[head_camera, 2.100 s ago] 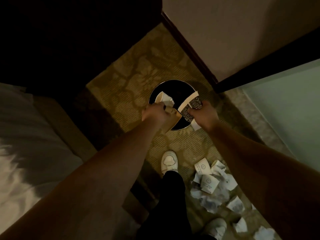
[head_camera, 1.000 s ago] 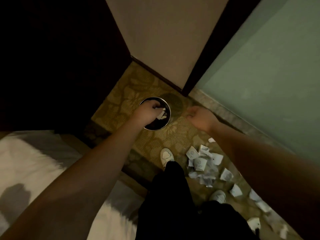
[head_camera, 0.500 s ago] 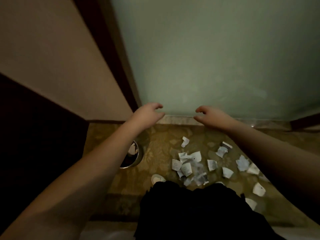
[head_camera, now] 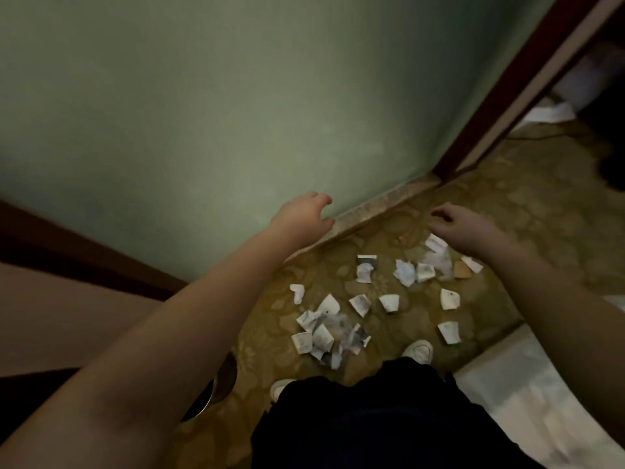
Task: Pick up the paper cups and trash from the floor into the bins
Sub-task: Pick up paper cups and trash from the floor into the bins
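fingers loosely curled, both empty: left hand [head_camera: 301, 216] has left the bin [head_camera: 216, 389], now lower left; right hand [head_camera: 468, 228] over scraps [head_camera: 358, 304].

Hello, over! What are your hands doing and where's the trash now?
Left hand open, empty. Right hand open, empty, over the litter. Flattened paper cups scattered on carpet. Bin mostly hidden behind left forearm. Nothing in the way.

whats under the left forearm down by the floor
A curved metal bin rim peeks out beside the left forearm on the carpet; the arm covers its opening and contents.
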